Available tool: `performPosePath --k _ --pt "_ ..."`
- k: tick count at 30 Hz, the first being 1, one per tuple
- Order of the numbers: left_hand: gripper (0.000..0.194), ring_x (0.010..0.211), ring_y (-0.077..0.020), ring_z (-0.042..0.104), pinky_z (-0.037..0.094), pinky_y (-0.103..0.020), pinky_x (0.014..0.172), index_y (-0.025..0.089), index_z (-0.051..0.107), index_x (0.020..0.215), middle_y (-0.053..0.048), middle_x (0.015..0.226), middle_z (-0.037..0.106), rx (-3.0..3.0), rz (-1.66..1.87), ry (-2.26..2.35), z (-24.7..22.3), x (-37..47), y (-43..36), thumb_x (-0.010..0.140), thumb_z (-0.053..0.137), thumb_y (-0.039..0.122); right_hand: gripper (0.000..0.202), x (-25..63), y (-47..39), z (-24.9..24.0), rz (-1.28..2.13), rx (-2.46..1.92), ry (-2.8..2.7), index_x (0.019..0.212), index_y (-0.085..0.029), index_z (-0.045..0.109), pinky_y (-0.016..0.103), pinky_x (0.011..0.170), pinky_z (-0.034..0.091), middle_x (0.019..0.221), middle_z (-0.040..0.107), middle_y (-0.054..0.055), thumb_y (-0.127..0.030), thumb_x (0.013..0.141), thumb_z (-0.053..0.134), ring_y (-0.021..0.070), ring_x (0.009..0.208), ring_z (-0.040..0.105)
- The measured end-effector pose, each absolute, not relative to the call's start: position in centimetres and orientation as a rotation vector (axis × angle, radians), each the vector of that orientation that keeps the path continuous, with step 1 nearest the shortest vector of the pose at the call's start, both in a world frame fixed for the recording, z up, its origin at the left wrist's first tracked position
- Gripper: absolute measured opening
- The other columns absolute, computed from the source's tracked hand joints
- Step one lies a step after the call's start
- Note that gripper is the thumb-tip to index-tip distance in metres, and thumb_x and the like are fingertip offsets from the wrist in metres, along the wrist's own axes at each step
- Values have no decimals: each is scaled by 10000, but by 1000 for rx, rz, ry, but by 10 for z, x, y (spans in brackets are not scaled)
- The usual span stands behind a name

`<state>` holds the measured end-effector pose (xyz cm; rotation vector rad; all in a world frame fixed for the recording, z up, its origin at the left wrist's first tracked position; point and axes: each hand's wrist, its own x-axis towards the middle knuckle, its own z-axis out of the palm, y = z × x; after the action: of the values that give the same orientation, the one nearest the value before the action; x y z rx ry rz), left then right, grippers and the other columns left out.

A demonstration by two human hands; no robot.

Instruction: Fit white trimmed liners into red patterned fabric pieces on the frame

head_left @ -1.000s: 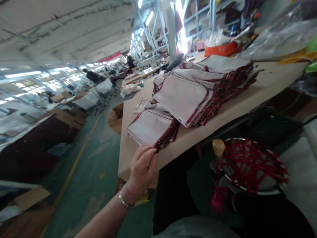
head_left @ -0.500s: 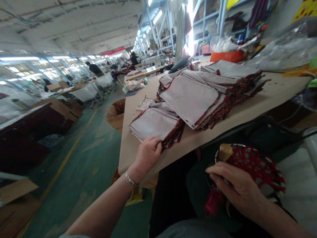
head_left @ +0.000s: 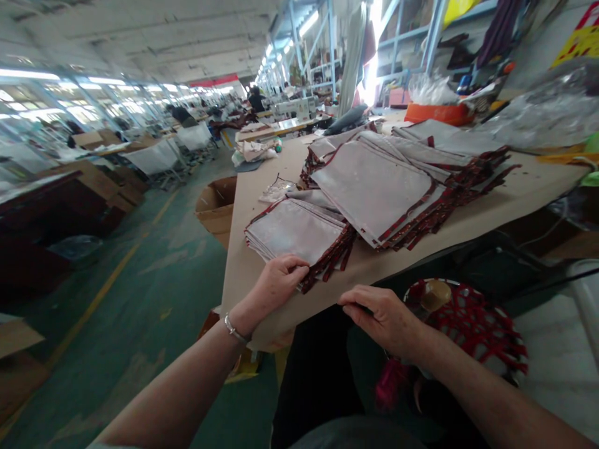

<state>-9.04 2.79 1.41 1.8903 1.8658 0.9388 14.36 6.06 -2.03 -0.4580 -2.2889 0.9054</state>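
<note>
My left hand (head_left: 281, 280), with a silver bracelet at its wrist, pinches the near corner of a small stack of pale grey fabric pieces (head_left: 299, 232) with dark red bound edges. How many layers are between thumb and fingers is hidden. My right hand (head_left: 384, 318) hovers by the table's front edge, to the right of my left hand, thumb and fingertips pressed together. Anything inside that pinch is too small to make out. Behind the small stack lies a bigger, fanned pile of the same grey pieces (head_left: 374, 181), its red edges facing right.
Brown paper covers the table (head_left: 248, 293). An open cardboard box (head_left: 216, 209) stands left of it. Below right is a round basket (head_left: 472, 324) with red strips and a tape roll (head_left: 436, 294). An orange tray (head_left: 437, 113) and clear plastic (head_left: 538, 109) sit at the back.
My right hand has moved left and up, from beside the basket to the table's front edge. My left hand stays at the small stack's corner. The view has shifted slightly.
</note>
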Motion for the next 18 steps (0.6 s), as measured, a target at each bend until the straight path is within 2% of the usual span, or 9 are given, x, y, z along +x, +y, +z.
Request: performPosePath --k 7,10,13,15,18 --pt "212 677 -147 633 484 -254 681 169 704 708 -8 701 709 1831 975 1867 10 -93 30 717 495 132 147 130 73 -16 863 -475 -2288 930 -170 642 242 756 462 864 665 38 -180 927 496 131 810 604" --pt "190 632 -143 601 448 -251 619 170 676 683 0 648 673 1825 969 1996 12 -88 31 708 491 138 172 113 83 2 586 -497 -2309 960 -171 652 297 845 448 925 648 61 -185 934 483 178 924 554" --pt "137 661 -150 583 424 -266 631 178 632 679 -7 675 648 1954 1016 2120 16 -82 32 701 504 137 192 90 94 20 241 -551 -2440 1059 -170 637 385 935 409 1054 623 84 -220 910 527 240 1043 498" --pt "109 683 -153 572 422 -275 655 186 594 680 -9 701 628 2059 1064 2147 21 -78 31 695 504 127 195 74 103 28 76 -583 -2541 1052 -173 632 426 942 396 1081 615 88 -239 882 563 272 1071 493" --pt "104 668 -155 539 408 -279 640 203 520 654 1 674 568 2193 1077 2174 28 -72 24 680 498 105 148 58 121 32 -52 -666 -2622 962 -166 642 416 892 413 1042 636 99 -195 886 519 276 1036 532"
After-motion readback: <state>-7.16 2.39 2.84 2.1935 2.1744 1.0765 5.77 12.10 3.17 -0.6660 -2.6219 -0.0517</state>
